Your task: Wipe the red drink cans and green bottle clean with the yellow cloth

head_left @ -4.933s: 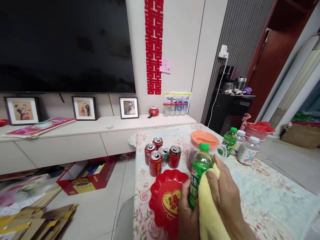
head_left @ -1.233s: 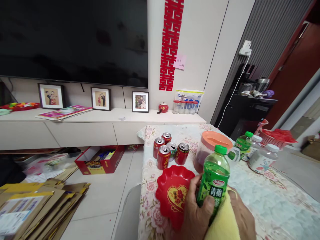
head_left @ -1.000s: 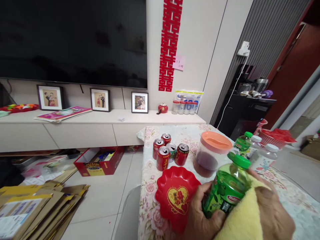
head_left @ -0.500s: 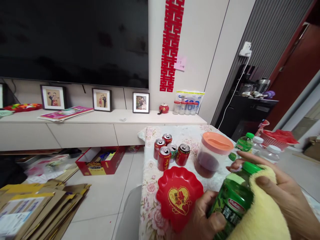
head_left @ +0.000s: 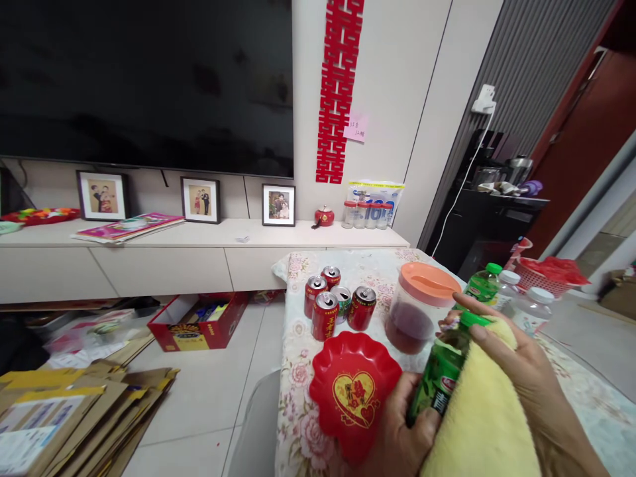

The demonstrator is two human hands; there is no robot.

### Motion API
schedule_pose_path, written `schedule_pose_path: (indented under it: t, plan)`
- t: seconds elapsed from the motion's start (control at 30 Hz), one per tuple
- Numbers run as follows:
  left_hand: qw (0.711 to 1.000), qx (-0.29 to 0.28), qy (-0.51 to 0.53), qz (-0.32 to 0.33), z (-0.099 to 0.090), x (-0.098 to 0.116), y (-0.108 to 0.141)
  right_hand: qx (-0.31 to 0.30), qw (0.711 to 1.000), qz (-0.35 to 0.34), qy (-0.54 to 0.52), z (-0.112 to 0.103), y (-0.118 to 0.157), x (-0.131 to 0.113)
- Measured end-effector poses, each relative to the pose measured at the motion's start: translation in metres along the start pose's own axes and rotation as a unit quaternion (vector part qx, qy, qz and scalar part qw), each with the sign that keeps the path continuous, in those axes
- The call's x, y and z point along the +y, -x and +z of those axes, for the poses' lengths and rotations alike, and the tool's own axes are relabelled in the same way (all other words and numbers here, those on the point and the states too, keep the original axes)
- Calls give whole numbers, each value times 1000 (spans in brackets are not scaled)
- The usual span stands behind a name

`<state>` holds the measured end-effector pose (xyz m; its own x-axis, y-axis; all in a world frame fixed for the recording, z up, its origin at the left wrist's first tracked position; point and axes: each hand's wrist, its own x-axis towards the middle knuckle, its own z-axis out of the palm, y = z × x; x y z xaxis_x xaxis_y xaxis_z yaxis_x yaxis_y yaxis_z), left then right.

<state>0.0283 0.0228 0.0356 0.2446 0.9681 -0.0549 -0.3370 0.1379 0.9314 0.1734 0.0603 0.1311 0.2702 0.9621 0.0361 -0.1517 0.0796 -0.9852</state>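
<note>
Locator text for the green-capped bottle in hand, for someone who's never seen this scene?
Find the floral-covered table, then its red scalloped dish. Right of that, the left hand grips the bottle. Unlike the green-capped lookalike farther back, it has a yellow cloth against it.

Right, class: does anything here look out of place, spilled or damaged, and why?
The floor looks untidy: brown packets and crumpled plastic lie heaped near the red box. The magazines sit askew to the cabinet's edge. The green bottle tilts, but the left hand holds it. No spill or damage shows.
</note>
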Motion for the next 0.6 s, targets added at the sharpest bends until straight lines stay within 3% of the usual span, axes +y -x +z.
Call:
schedule_pose_path:
  t: [0.23,0.37,0.47,0.6]
  plan:
    - [992,78,-37,88,1,-11,-4,84,994,-46,42,10,13,22]
    - [991,77,-33,107,3,-19,-3,122,987,-82,69,9,20,39]
    - [993,69,-27,89,3,-16,-1,121,985,-83,92,9,24,49]
    - [994,102,-5,48,3,-3,1,68,989,-79,107,11,31,70]
